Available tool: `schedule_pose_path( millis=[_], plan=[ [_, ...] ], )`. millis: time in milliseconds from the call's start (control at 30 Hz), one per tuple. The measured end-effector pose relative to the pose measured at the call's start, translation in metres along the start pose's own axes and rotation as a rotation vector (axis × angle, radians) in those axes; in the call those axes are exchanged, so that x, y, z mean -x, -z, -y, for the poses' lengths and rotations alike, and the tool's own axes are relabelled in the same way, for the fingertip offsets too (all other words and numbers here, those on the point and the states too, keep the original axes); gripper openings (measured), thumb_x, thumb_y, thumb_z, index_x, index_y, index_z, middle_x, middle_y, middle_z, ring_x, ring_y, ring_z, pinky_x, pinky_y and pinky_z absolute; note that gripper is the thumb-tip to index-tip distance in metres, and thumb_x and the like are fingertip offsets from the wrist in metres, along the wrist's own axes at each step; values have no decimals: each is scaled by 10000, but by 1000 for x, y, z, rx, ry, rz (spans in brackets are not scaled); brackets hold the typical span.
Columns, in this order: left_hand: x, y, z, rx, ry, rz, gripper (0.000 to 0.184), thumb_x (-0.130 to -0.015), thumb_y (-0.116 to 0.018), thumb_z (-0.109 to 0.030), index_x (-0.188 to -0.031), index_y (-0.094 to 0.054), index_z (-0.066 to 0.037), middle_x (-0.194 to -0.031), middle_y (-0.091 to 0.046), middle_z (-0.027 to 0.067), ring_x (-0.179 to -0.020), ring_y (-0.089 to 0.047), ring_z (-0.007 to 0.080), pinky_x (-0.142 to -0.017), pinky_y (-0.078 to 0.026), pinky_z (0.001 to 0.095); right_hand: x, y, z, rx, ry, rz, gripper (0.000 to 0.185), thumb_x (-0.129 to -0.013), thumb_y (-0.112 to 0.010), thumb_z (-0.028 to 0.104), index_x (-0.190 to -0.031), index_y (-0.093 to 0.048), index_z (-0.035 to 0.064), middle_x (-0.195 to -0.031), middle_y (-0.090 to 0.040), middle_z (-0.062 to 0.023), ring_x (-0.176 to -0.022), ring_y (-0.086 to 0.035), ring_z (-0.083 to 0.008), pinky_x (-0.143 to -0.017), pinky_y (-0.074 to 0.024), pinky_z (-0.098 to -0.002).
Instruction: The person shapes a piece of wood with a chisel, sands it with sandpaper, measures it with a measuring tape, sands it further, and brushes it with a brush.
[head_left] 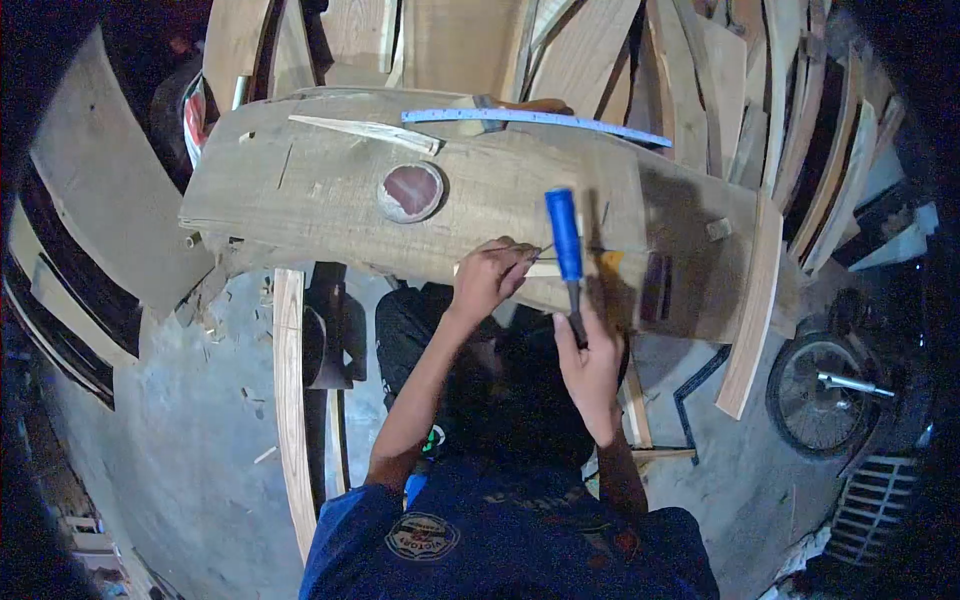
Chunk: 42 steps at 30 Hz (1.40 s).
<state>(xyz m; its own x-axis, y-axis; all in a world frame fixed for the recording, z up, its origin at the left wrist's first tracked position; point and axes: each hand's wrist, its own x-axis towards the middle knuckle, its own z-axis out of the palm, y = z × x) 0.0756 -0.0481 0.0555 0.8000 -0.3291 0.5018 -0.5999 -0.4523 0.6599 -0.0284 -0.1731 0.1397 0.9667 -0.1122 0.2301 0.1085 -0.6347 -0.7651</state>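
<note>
While the right hand point(588, 365) is wrapped round the lower, dark end of the blue tool point(564, 235), its palm hides that end, so the tip cannot be made out. The fingers are closed on it, the thumb on the inner side, and the blue handle stands out above them, over the near part of the bench point(320, 195).

The left hand point(490, 275) is nearly closed, its fingers drawn together and pinching a thin dark piece point(543, 251) whose far end reaches close to the handle. Most of that piece is covered by the fingers, and what it is cannot be told. A pale strip point(545, 269) lies just below the fingertips, partly hidden by the hand and the tool. Right of the handle is a small yellow patch point(608, 262), blurred and in shadow.

Farther back on the bench are a round block point(411, 192) with a reddish top, a splintered stick point(365, 132) and a bluish ruler point(540, 118). The ruler crosses in front of a thing with a wooden handle point(542, 105), hiding part of it. A long board point(750, 320) lies across the bench's right end. Beyond it, a wheel point(822, 395) is partly lost in the dark.
</note>
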Motion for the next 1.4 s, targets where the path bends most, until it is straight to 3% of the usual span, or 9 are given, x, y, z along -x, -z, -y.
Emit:
schedule_pose_path(
  millis=[267,333,667,767,867,1000,1133,1200,1400],
  plan=[
    [-1,2,-3,-5,13,-5,131,-699,-554,-121,-809,-602,-69,-809,-596,68,-746,-553,228,-638,-452,307,-1,-3,-11,47,-62,79,284,-761,-538,123,-998,-507,-30,-710,-556,-179,-601,-546,-210,-580,-427,-293],
    [-2,2,-3,13,16,-24,126,-693,-560,-108,-805,-600,-66,-808,-598,63,-752,-554,226,-646,-452,312,1,-3,-4,-47,-36,-98,299,-772,-521,151,-1009,-490,-27,-711,-544,-233,-633,-551,-340,-536,-424,-364],
    [-12,4,2,265,-20,-40,149,-676,-596,-76,-816,-604,-28,-751,-590,115,-640,-556,230,-607,-438,292,7,-40,-82,49,-139,22,214,-787,-499,192,-889,-510,5,-626,-541,-184,-600,-535,-351,-522,-409,-395],
    [-11,9,4,641,471,130,106,-725,-590,-79,-778,-597,13,-627,-562,24,-549,-471,57,-507,-385,195,6,-39,-83,-48,-140,43,204,-787,-497,182,-879,-502,1,-632,-542,-186,-592,-538,-346,-518,-410,-387],
    [-20,17,3,806,462,-72,102,-738,-577,-76,-751,-595,23,-630,-548,-3,-563,-459,40,-503,-377,182,6,-41,-83,-60,-147,43,201,-787,-496,177,-870,-495,-5,-642,-542,-191,-591,-541,-342,-514,-411,-378],
    [-17,15,10,753,381,10,126,-748,-567,-96,-744,-591,28,-644,-563,8,-592,-470,45,-538,-385,184,7,-46,-84,-56,-133,-20,152,-771,-521,137,-762,-490,-12,-571,-507,-125,-466,-484,-201,-460,-378,-295],
    [-12,7,17,573,325,68,129,-745,-571,-113,-761,-595,12,-645,-566,19,-609,-473,44,-553,-387,182,8,-47,-89,-98,-151,-27,152,-769,-523,136,-775,-491,-13,-582,-509,-133,-485,-492,-201,-474,-384,-292],
    [-12,4,18,505,281,65,119,-742,-569,-116,-745,-588,1,-600,-540,27,-550,-455,47,-501,-373,191,7,-43,-86,-95,-196,47,202,-790,-488,178,-837,-497,-19,-666,-543,-205,-623,-541,-355,-525,-412,-376],
    [-11,3,22,459,248,90,118,-745,-552,-100,-689,-565,2,-515,-466,25,-433,-385,63,-393,-318,227,7,-45,-90,-72,-92,-7,202,-789,-489,171,-865,-502,-16,-689,-547,-203,-637,-542,-354,-540,-415,-383]
  ],
)
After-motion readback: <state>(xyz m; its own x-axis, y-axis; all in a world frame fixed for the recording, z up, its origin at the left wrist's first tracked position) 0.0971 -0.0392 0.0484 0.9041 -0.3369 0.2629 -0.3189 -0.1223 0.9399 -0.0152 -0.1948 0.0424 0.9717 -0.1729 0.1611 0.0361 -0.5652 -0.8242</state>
